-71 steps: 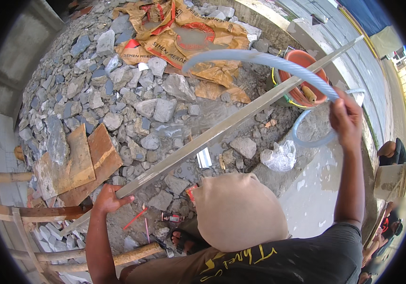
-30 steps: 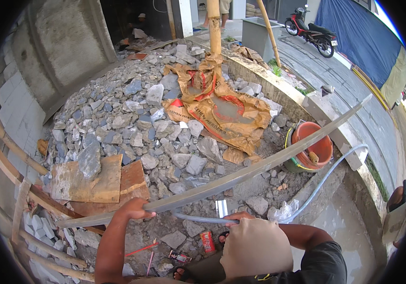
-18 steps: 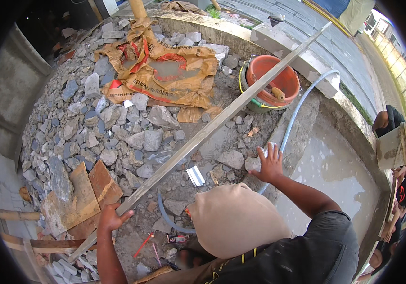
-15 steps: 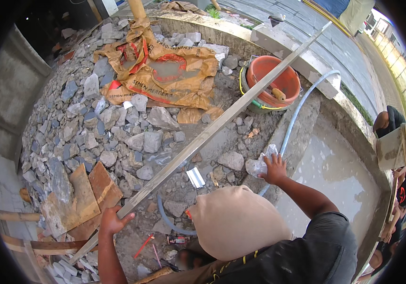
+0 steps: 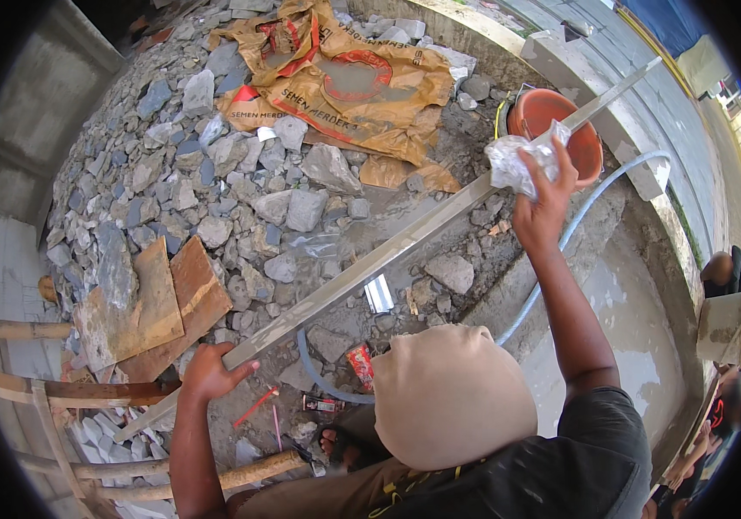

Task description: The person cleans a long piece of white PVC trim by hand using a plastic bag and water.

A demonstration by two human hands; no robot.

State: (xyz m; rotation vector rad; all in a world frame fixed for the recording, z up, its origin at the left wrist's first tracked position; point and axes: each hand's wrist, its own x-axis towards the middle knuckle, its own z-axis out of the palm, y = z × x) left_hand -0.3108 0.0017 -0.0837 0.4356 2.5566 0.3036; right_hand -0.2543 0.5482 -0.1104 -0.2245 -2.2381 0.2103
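Rubble point(image 5: 154, 173) borders the low wall point(image 5: 479, 41); left hand point(image 5: 208, 372) grips a bar point(image 5: 362, 273), right hand point(image 5: 546, 201) clutches plastic point(image 5: 511, 164).

1. The ground point(image 5: 472, 143) was grey, muddy dirt.
2. A big heap of broken stones point(image 5: 180, 182) covered its left side, right up to the far edge.
3. A torn brown paper sack point(image 5: 409, 91) was spread out near the far edge.
4. A silvery flat piece point(image 5: 379, 294) lay around the middle, near a big grey stone point(image 5: 451, 272).
5. Toward the near edge lay a red packet point(image 5: 360, 366), a small dark packet point(image 5: 324, 404), a red stick point(image 5: 255, 406) and a pink stick point(image 5: 276, 424).
6. A blue hose point(image 5: 310, 368) curved close by.
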